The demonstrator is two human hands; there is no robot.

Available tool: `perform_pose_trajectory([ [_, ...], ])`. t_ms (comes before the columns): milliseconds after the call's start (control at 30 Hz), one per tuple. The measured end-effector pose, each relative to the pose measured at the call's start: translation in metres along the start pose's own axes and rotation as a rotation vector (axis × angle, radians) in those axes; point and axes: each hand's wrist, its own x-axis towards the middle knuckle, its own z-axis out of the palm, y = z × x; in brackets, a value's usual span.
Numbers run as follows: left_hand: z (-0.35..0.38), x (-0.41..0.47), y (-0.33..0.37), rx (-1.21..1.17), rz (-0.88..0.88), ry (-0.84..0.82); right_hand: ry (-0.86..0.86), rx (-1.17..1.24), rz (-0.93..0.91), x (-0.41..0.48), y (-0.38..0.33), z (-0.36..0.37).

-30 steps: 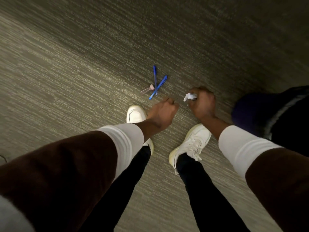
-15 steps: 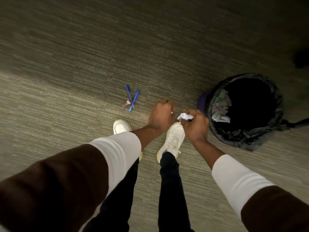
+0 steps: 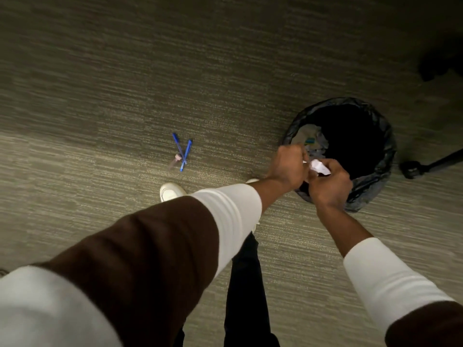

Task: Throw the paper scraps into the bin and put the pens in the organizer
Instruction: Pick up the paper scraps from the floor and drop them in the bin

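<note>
My right hand (image 3: 328, 184) grips a crumpled white paper scrap (image 3: 319, 167) over the near rim of the bin (image 3: 385, 136), a round one lined with a black bag and holding some rubbish on its left side. My left hand (image 3: 288, 169) is closed in a fist right beside the scrap, touching it; whether it holds paper too is hidden. Two blue pens (image 3: 184, 152) lie crossed on the carpet to the left, with a pale pinkish pen (image 3: 175, 161) beside them. No organizer is in view.
Grey-green striped carpet (image 3: 125, 83) covers the floor. My white shoe (image 3: 171, 191) stands just below the pens. A dark leg or stand foot (image 3: 413, 169) lies right of the bin, and a dark shape (image 3: 436, 63) sits at the top right.
Both hands have moved right from above my shoes to over the bin's near rim, carrying the paper scrap. The view has swung right, so the pens now lie further left.
</note>
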Motion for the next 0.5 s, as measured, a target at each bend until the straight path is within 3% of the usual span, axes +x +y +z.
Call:
perform_pose_trajectory([
  [333,0.008,0.003,-0.001,0.036,0.002,-0.087,-0.035,-0.022,0.123,0.020,0.017,-0.001],
  [500,-0.013,-0.003,-0.026,-0.001,-0.056,-0.018,-0.101,0.040,0.030,0.010,0.007,0.014],
])
